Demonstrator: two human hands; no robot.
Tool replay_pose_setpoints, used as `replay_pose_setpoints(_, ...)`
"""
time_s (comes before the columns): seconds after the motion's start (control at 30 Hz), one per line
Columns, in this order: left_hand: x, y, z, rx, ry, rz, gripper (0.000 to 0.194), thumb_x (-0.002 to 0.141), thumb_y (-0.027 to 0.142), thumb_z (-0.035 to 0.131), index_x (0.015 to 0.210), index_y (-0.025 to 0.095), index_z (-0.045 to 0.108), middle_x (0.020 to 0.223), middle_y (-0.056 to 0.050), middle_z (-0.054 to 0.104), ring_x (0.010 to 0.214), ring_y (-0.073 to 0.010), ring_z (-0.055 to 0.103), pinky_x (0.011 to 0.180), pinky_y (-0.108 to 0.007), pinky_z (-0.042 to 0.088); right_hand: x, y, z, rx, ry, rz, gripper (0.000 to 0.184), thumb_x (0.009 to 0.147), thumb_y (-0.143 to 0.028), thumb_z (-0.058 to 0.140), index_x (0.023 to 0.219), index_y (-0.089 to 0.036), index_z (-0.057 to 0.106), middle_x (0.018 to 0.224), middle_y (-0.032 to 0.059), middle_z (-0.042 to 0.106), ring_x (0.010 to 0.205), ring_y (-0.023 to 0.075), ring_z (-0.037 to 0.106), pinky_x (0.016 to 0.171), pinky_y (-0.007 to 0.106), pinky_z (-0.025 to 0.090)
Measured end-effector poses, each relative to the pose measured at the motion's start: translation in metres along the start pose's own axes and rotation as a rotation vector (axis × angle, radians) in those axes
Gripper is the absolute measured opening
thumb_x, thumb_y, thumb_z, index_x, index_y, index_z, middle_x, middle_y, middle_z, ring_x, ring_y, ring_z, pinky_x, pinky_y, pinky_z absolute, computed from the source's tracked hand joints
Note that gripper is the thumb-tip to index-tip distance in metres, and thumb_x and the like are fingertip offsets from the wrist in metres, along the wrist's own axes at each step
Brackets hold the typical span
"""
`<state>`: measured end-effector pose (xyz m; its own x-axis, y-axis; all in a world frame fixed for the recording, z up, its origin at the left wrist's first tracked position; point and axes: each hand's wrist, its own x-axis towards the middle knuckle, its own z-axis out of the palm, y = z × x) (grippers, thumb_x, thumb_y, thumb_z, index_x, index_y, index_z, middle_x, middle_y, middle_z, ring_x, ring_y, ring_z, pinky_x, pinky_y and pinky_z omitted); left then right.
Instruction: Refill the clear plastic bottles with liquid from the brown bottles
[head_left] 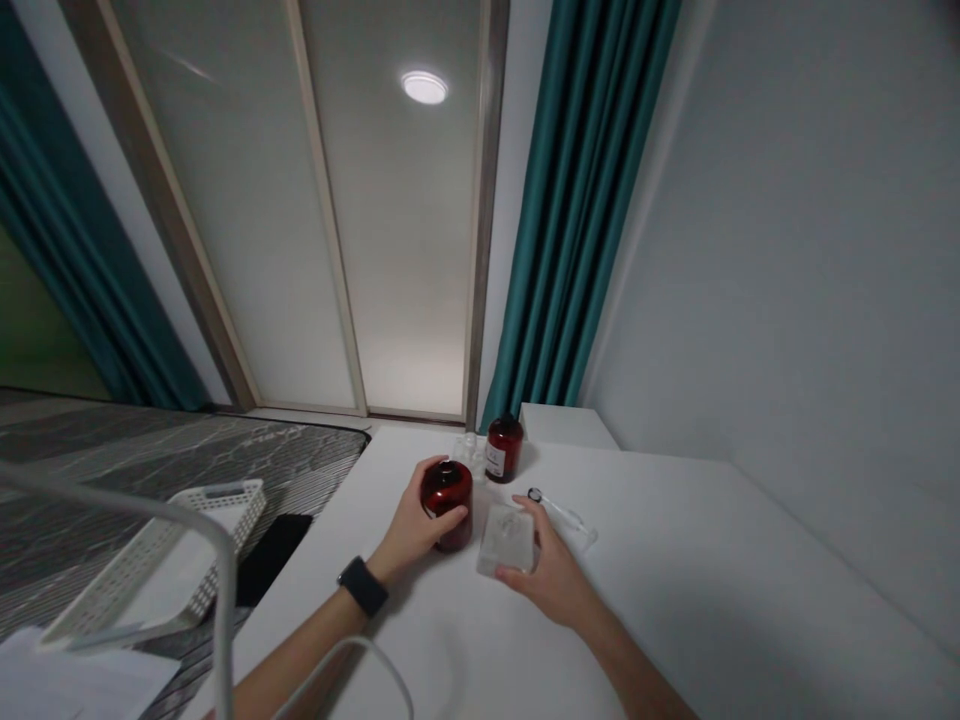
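My left hand (416, 525), with a dark watch on its wrist, is wrapped around an amber glass bottle (448, 490) on the white table (660, 580). To its right, my right hand (551, 565) grips a clear square box (506, 540) between thumb and fingers. Behind them stands a second amber bottle (504, 450) with a dark top and a white label. Some small clear glassware (470, 452) sits between the two bottles. A clear slender tube-like piece (568, 515) with a dark ring at one end lies just beyond my right hand.
A white plastic basket (97, 610) and a black flat item (274, 555) lie left of the table. A grey curved tube (225, 600) crosses the lower left, and a pale cable (367, 645) loops near my left forearm. A white box (566, 425) stands at the table's far end.
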<state>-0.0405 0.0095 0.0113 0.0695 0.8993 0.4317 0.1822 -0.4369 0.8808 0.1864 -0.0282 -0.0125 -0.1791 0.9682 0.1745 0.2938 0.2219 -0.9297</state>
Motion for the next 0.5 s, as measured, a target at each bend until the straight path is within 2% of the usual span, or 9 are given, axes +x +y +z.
replay_pose_setpoints(0.2, -0.019, 0.007, 0.011, -0.145, -0.123, -0.040, 0.069, 0.070, 0.033, 0.078, 0.129, 0.022, 0.043, 0.123, -0.010, 0.061, 0.113, -0.0290, 0.061, 0.100, -0.041, 0.048, -0.004, -0.006, 0.003, 0.191, 0.027, 0.030, 0.086, 0.064, -0.021, 0.078, 0.139, -0.027, 0.036, 0.127, 0.0091, 0.057, 0.105, 0.0255, 0.064, 0.092, 0.042, 0.053)
replay_pose_setpoints(0.37, -0.024, 0.010, 0.025, -0.261, -0.105, -0.087, 0.079, 0.061, 0.044, 0.084, 0.124, 0.022, 0.044, 0.113, -0.009, 0.065, 0.101, -0.0292, 0.064, 0.091, -0.040, 0.052, -0.010, -0.003, 0.012, 0.342, 0.038, -0.052, 0.089, 0.074, -0.033, 0.076, 0.146, -0.028, 0.024, 0.123, 0.0092, 0.060, 0.107, 0.0254, 0.064, 0.096, 0.043, 0.051)
replay_pose_setpoints(0.5, -0.027, 0.013, 0.028, -0.242, -0.074, -0.070, 0.074, 0.062, 0.039, 0.082, 0.123, 0.020, 0.046, 0.111, -0.008, 0.064, 0.101, -0.0286, 0.064, 0.091, -0.040, 0.051, -0.013, 0.000, 0.016, 0.395, 0.058, -0.085, 0.095, 0.075, -0.043, 0.077, 0.149, -0.027, 0.020, 0.121, 0.0092, 0.056, 0.104, 0.0253, 0.065, 0.093, 0.041, 0.053)
